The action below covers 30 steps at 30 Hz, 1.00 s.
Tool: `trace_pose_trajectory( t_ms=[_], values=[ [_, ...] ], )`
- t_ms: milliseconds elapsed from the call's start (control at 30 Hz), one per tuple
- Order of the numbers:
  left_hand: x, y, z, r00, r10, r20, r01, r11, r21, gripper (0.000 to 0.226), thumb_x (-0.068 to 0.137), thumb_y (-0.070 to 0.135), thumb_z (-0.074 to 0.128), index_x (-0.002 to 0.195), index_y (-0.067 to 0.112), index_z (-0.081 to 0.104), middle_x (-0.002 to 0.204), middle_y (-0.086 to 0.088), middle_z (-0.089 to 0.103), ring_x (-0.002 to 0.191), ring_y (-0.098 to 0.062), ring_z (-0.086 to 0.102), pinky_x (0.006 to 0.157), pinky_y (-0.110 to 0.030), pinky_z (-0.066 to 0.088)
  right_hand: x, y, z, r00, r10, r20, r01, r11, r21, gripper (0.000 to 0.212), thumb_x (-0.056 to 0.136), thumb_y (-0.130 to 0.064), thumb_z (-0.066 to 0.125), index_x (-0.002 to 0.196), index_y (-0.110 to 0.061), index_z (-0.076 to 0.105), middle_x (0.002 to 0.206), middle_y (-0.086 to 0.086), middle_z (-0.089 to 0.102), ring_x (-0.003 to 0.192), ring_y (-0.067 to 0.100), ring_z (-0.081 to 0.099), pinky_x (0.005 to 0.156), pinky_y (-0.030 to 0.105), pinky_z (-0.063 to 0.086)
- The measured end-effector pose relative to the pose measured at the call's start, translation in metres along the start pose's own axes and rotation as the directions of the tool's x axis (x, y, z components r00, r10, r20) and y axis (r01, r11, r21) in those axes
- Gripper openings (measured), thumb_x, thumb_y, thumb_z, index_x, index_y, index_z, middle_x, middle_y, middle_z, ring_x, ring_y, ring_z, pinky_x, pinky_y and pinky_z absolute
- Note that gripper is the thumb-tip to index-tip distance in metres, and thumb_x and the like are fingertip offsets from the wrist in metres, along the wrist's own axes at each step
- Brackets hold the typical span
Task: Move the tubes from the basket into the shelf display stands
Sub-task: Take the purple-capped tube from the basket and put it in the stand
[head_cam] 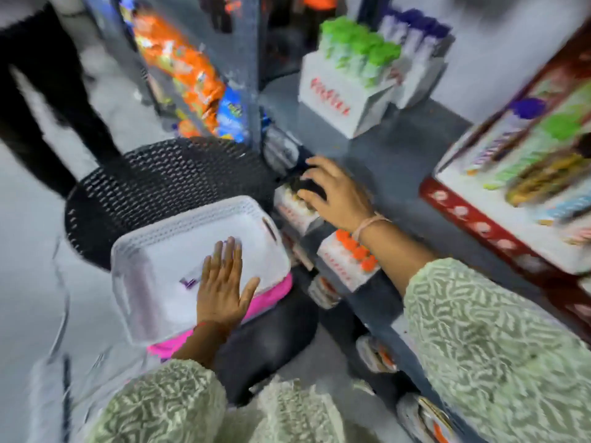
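Head view, blurred by motion: the left hand [220, 282] lies flat with fingers spread inside the white basket [153, 241], grasping nothing. A purple-capped tube [188, 282] lies on the basket floor just left of that palm, touching or nearly so. The right hand [332, 190] reaches over a white display stand [295, 207] on a lower shelf; whether it grips anything cannot be told. An orange-capped stand [348, 260] sits under its wrist.

This is a small shop. A grey shelf [403, 161] carries white display stands [339, 97] packed with green- and purple-capped tubes [361, 49]; at eleven o'clock hang orange snack packets [188, 75], and at three o'clock sits a red-edged tray of sweets [499, 238].
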<state>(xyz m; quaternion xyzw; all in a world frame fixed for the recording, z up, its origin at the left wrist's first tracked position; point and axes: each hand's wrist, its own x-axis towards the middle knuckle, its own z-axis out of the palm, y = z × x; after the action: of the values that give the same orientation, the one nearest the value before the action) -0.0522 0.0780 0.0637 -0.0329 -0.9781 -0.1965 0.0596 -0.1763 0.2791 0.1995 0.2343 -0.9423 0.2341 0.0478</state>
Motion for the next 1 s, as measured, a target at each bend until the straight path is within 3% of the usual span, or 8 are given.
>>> trace_pose_trajectory(
  t_ms=[167, 267, 367, 467, 567, 700, 867, 1000],
  values=[
    [-0.057, -0.064, 0.019, 0.956, -0.283, 0.074, 0.281, 0.959, 0.035, 0.080, 0.089, 0.059, 0.006, 0.138, -0.001, 0.025, 0.146, -0.023, 0.028, 0.135, -0.034, 0.014, 0.110, -0.044, 0.013, 0.040, -0.020, 0.141, 0.881, -0.135, 0.454, 0.102, 0.990, 0.097, 0.033, 0.091, -0.015, 0.050, 0.124, -0.009, 0.055, 0.148, 0.009, 0.036, 0.133, 0.021, 0.041, 0.111, 0.031, 0.031],
    [-0.074, -0.077, 0.037, 0.953, -0.287, 0.102, 0.282, 0.958, 0.060, 0.079, 0.091, 0.058, 0.007, 0.137, -0.002, 0.026, 0.146, -0.021, 0.026, 0.135, -0.038, 0.019, 0.109, -0.041, 0.010, 0.056, -0.023, 0.205, 0.818, -0.056, 0.573, -0.012, 0.993, 0.115, 0.039, 0.093, -0.010, 0.045, 0.132, -0.007, 0.044, 0.150, 0.010, 0.033, 0.137, 0.022, 0.032, 0.110, 0.022, 0.021],
    [-0.076, -0.083, 0.045, 0.952, -0.299, 0.069, 0.294, 0.953, 0.067, 0.073, 0.091, 0.055, 0.013, 0.139, 0.000, 0.022, 0.148, -0.015, 0.019, 0.137, -0.033, 0.016, 0.111, -0.041, 0.007, 0.059, -0.019, 0.251, 0.730, -0.023, 0.683, -0.011, 0.999, 0.044, 0.050, 0.091, -0.003, 0.039, 0.140, -0.008, 0.030, 0.154, 0.011, 0.022, 0.142, 0.025, 0.021, 0.116, 0.033, 0.017],
    [-0.075, -0.084, 0.047, 0.948, -0.312, 0.065, 0.307, 0.949, 0.066, 0.072, 0.091, 0.055, 0.013, 0.141, 0.004, 0.019, 0.149, -0.013, 0.016, 0.138, -0.030, 0.013, 0.112, -0.038, 0.005, 0.051, -0.012, 0.269, 0.780, 0.007, 0.626, -0.011, 1.000, 0.002, 0.043, 0.089, 0.001, 0.039, 0.131, -0.003, 0.044, 0.144, 0.020, 0.038, 0.132, 0.032, 0.036, 0.111, 0.038, 0.028],
    [-0.076, -0.084, 0.046, 0.947, -0.312, 0.075, 0.309, 0.950, 0.050, 0.072, 0.091, 0.056, 0.012, 0.141, 0.004, 0.019, 0.148, -0.013, 0.019, 0.137, -0.029, 0.015, 0.112, -0.035, 0.003, 0.042, -0.005, 0.267, 0.811, 0.028, 0.584, -0.040, 0.999, 0.007, 0.031, 0.079, 0.004, 0.051, 0.108, -0.004, 0.057, 0.111, 0.027, 0.055, 0.104, 0.038, 0.054, 0.090, 0.042, 0.047],
    [-0.074, -0.085, 0.040, 0.951, -0.286, 0.118, 0.282, 0.958, 0.046, 0.075, 0.090, 0.058, 0.010, 0.140, 0.003, 0.021, 0.148, -0.013, 0.018, 0.137, -0.033, 0.016, 0.111, -0.034, 0.001, 0.040, -0.005, 0.227, 0.836, 0.140, 0.531, -0.269, 0.947, 0.175, 0.036, 0.066, 0.001, 0.075, 0.100, -0.007, 0.065, 0.103, 0.021, 0.068, 0.088, 0.027, 0.060, 0.075, 0.024, 0.044],
    [-0.053, -0.069, 0.021, 0.972, -0.197, 0.125, 0.202, 0.979, -0.032, 0.083, 0.087, 0.063, 0.002, 0.140, 0.002, 0.020, 0.148, -0.013, 0.015, 0.137, -0.033, 0.012, 0.111, -0.036, 0.004, 0.030, -0.008, 0.105, 0.932, 0.158, 0.325, -0.245, 0.938, 0.247, 0.033, 0.066, -0.009, 0.077, 0.099, -0.009, 0.070, 0.096, 0.016, 0.071, 0.082, 0.014, 0.056, 0.063, -0.001, 0.037],
    [0.005, -0.005, 0.003, 0.996, 0.054, 0.076, -0.047, 0.995, -0.090, 0.077, 0.090, 0.058, 0.009, 0.139, 0.000, 0.022, 0.147, -0.021, 0.024, 0.136, -0.036, 0.016, 0.110, -0.039, 0.008, -0.004, -0.004, -0.025, 0.956, 0.223, 0.189, -0.262, 0.940, 0.220, 0.028, 0.069, -0.001, 0.074, 0.096, -0.008, 0.071, 0.093, 0.017, 0.070, 0.081, 0.025, 0.062, 0.079, 0.031, 0.047]
  ],
)
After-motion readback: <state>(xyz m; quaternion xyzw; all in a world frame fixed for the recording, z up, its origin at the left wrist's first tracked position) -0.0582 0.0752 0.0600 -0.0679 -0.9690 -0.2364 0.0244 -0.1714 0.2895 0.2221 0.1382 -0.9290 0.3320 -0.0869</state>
